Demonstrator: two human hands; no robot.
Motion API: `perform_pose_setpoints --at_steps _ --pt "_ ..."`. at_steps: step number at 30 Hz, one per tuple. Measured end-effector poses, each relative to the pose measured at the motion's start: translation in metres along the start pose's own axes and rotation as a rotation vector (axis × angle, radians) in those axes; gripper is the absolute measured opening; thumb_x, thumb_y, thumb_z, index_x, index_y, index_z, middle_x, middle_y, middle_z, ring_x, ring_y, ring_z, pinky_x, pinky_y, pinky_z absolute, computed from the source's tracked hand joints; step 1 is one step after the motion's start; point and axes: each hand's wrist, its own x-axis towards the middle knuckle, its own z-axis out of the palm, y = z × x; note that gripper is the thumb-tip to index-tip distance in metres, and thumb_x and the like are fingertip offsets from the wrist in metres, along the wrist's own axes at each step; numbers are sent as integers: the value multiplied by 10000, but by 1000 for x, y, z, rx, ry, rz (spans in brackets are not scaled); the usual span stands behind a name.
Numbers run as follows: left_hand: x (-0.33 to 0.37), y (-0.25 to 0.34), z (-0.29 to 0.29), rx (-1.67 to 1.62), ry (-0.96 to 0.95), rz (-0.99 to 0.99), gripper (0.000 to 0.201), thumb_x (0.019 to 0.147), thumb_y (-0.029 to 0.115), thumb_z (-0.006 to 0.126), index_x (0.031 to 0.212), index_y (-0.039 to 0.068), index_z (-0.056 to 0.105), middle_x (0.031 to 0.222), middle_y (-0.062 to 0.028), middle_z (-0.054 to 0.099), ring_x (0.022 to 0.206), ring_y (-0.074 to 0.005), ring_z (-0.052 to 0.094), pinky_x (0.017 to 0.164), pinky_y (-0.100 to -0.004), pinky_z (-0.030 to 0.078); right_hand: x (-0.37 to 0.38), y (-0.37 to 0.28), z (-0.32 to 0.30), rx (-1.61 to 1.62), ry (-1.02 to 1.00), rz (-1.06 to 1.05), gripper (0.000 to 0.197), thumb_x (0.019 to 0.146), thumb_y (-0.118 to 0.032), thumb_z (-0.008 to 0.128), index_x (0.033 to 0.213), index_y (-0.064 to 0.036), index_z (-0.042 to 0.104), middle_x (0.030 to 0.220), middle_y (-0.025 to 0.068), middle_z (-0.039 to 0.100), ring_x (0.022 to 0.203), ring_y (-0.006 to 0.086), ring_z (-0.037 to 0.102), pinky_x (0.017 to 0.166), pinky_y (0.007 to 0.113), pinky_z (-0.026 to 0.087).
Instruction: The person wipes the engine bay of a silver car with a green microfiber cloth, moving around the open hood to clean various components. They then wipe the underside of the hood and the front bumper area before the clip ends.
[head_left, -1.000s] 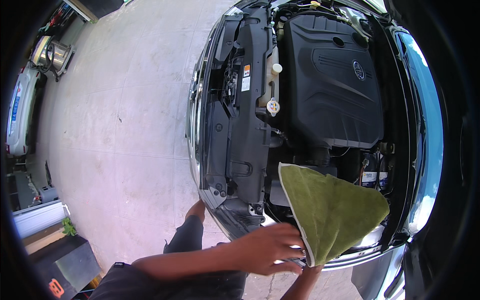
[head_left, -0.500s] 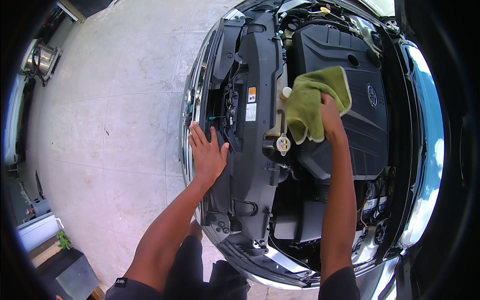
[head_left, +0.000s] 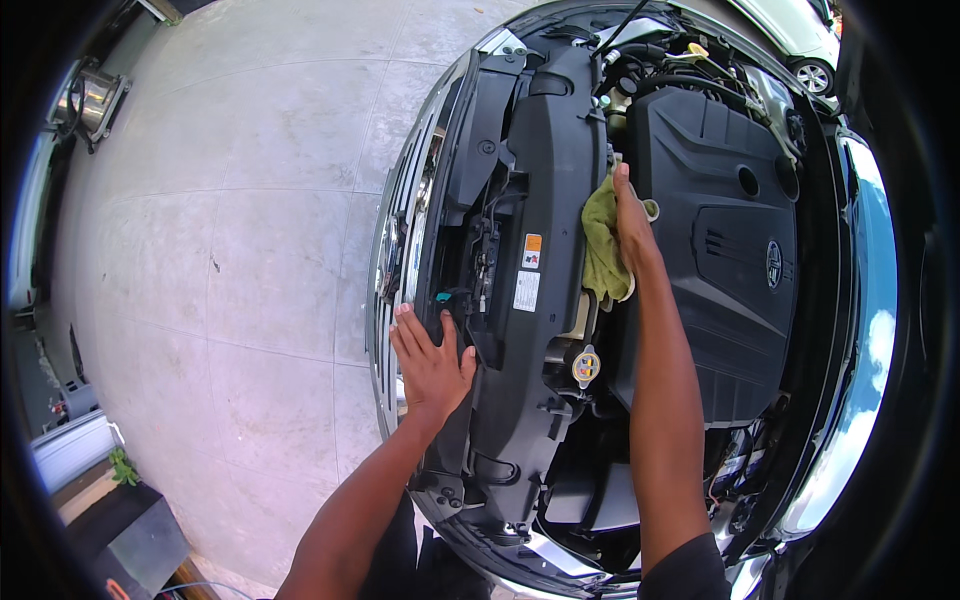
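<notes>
My right hand (head_left: 633, 222) grips a green cloth (head_left: 602, 245), bunched and pressed down in the gap between the black radiator cover panel (head_left: 560, 200) and the engine cover (head_left: 720, 290). Part of a pale plastic tank (head_left: 580, 318) shows just below the cloth, beside the radiator cap (head_left: 586, 367). Spread flat, my left hand (head_left: 432, 368) rests on the front edge of the engine bay, behind the chrome grille (head_left: 392, 265), holding nothing. What lies under the cloth is hidden.
The raised hood's dark underside (head_left: 925, 400) fills the right rim, beside the windshield (head_left: 865, 330). A thin black rod (head_left: 622, 25) rises at the far end. Another car (head_left: 800, 40) stands beyond. Pale floor tiles (head_left: 250, 250) lie to the left, with a grey box (head_left: 145, 540) at lower left.
My right hand has moved the cloth off the engine cover, down into the gap beside it, where it is now bunched. My left hand still rests on the front edge. The view has shifted slightly.
</notes>
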Motion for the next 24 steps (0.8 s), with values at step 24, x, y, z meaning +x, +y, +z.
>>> perform_pose_setpoints --at_steps 24 --pt "-9 5 5 99 54 -16 596 949 453 408 1406 72 437 1479 -409 166 1412 -502 156 1141 -557 148 -121 -8 57 -841 130 -31 815 907 -667 427 1167 86 603 1136 306 622 1093 449 589 942 477 463"
